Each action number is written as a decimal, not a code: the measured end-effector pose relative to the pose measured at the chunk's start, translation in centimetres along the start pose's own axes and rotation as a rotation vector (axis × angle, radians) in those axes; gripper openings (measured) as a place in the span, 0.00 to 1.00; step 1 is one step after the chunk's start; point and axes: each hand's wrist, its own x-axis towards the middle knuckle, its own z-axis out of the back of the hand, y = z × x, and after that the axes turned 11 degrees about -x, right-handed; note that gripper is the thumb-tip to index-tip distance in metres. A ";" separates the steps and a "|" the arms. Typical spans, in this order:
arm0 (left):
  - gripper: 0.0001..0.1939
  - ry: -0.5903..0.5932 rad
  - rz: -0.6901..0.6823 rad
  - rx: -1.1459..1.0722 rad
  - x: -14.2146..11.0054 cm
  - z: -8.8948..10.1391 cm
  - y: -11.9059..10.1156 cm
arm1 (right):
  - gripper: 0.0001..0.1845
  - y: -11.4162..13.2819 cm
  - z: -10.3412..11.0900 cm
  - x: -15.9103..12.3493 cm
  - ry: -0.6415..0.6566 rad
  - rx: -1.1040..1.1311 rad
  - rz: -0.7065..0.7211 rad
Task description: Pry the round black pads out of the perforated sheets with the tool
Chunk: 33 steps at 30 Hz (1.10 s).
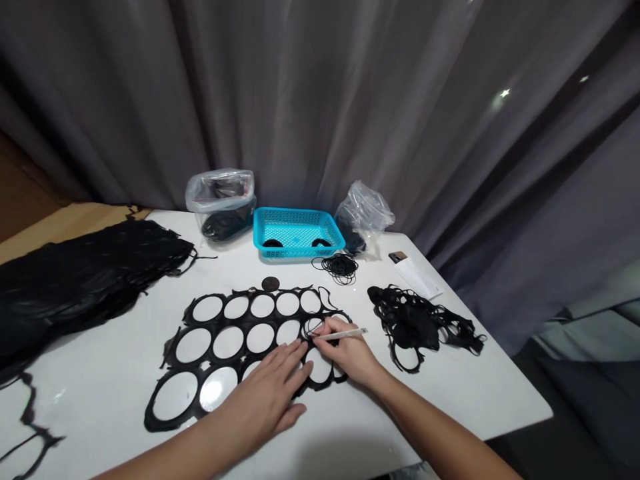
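On the white table lies a flat black rubber sheet [204,360] with rows of large round holes. My left hand [267,387] is spread over its lower right part, palm down, holding nothing. At the sheet's right end, my right hand [345,347] is closed around a slim white pen-like tool [345,333], whose tip is hidden by the fingers. A thin black ring [315,325] shows at those fingertips, around one of the holes; whether it is loose from the sheet I cannot tell.
Behind the sheet are a small black disc [271,284], a pile of thin black rings [341,267], a blue basket [299,253] and plastic bags [220,190] with black contents. Black scraps [415,327] lie right, stacked black sheets [75,280] left. A grey curtain [300,100] hangs behind.
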 end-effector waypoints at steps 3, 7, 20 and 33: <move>0.30 0.015 0.000 0.001 0.1 0.2 -0.1 | 0.07 0.0 0.0 -0.1 -0.012 -0.008 0.022; 0.30 0.021 -0.001 0.002 0.2 0.2 -0.1 | 0.09 0.1 -0.1 -0.3 -0.021 -0.058 0.091; 0.32 0.062 0.017 -0.083 0.0 0.8 0.1 | 0.10 -3.1 4.3 4.6 -0.387 -0.491 0.152; 0.22 -0.140 0.119 -0.050 -2.0 3.0 0.3 | 0.07 3.3 -1.2 2.0 0.076 0.071 0.033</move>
